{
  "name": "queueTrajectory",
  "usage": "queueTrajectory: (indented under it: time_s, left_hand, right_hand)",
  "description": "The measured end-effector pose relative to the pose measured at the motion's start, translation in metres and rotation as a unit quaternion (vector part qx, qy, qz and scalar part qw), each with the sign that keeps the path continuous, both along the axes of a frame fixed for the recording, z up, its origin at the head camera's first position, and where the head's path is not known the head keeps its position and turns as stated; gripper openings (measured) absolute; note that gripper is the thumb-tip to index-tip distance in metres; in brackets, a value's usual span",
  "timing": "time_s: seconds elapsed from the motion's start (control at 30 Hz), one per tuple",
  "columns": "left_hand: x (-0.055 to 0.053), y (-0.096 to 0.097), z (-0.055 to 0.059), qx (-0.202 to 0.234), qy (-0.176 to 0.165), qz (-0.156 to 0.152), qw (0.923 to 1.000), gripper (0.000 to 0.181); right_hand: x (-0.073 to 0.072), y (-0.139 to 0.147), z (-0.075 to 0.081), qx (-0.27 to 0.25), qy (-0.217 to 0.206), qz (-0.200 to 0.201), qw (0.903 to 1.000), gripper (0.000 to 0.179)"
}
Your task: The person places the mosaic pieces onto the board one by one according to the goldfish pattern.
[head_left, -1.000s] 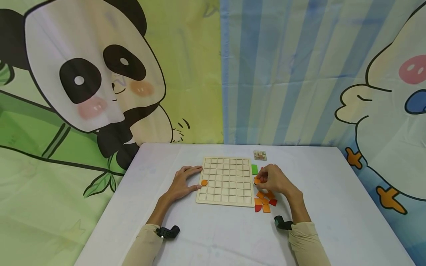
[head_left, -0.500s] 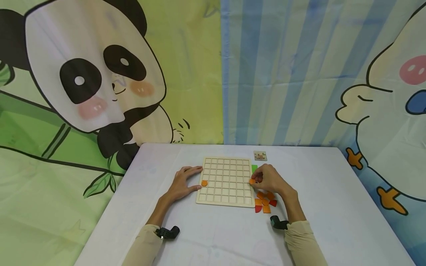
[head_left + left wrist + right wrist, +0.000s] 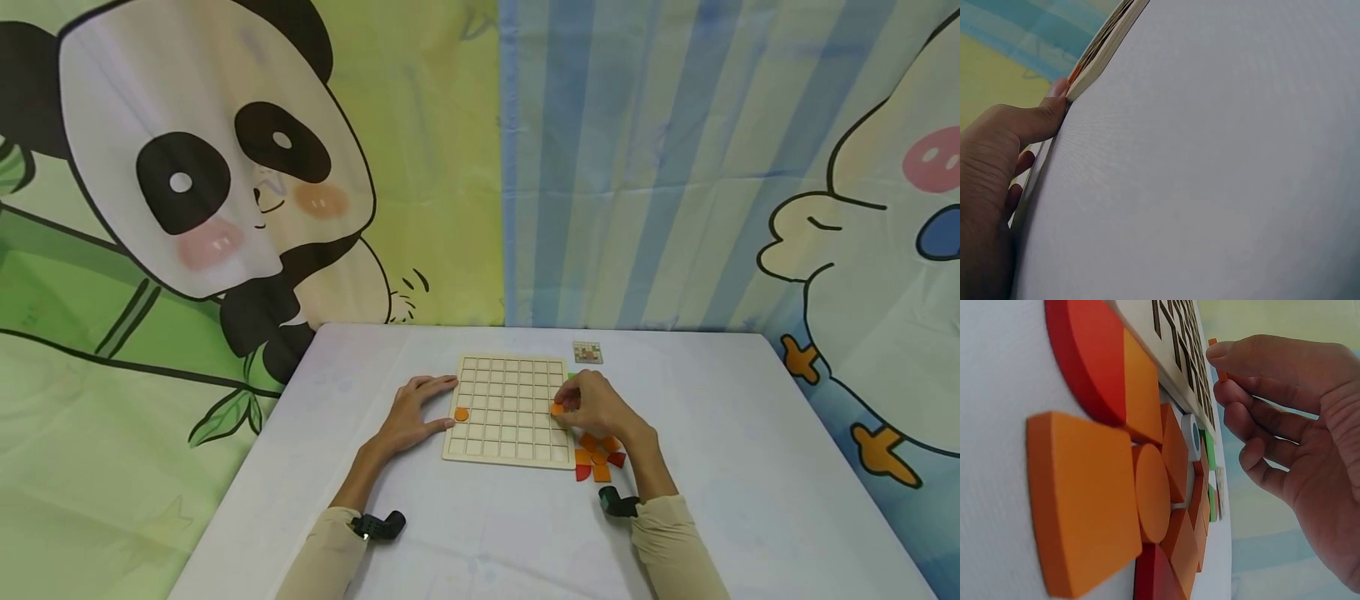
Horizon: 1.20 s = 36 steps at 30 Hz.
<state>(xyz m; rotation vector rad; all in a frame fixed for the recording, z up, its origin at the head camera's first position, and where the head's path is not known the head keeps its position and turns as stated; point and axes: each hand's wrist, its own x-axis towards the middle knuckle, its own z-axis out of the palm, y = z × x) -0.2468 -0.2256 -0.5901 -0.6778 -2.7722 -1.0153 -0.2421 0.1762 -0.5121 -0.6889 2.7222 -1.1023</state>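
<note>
Closest in, orange pieces [image 3: 602,473] and red pieces [image 3: 583,472] lay in a bunch on the white counter [image 3: 480,533], just beside the near right corner of a wooden board [image 3: 507,433]. The left hand [image 3: 411,412] touched the board's left edge with loose, spread fingers and held no piece. The right hand [image 3: 596,406] was over the board's right side, and its grip pinched one orange piece [image 3: 557,409]. That piece poked out to the left of the hand, toward the board's middle, far from the left hand. Fingers hid most of it, so I couldn't tell its long side, or whether it touched the board. A round orange piece [image 3: 461,414] sat straight across, beside the left thumb. Past the far right corner lay a small card [image 3: 587,352]. Behind hung a cloth [image 3: 450,208] with a panda [image 3: 217,117].
</note>
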Motion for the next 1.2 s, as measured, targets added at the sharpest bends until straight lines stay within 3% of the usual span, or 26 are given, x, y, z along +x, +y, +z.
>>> queueTrajectory:
  time_s: [0.67, 0.87, 1.2]
  left_hand:
    - [-0.001, 0.0, -0.001, -0.003, -0.014, 0.004, 0.9999, 0.077]
    - [0.0, -0.001, 0.0, -0.008, -0.008, 0.007, 0.9999, 0.078]
    - [0.001, 0.0, -0.001, -0.007, -0.001, 0.004, 1.0, 0.077]
  right_hand:
    - [-0.007, -0.017, -0.002, -0.004, 0.032, 0.02, 0.9993, 0.016]
    - [-0.006, -0.022, -0.001, -0.013, 0.017, 0.016, 0.9996, 0.016]
    - [-0.012, -0.03, -0.007, -0.028, 0.03, 0.025, 0.9988, 0.014]
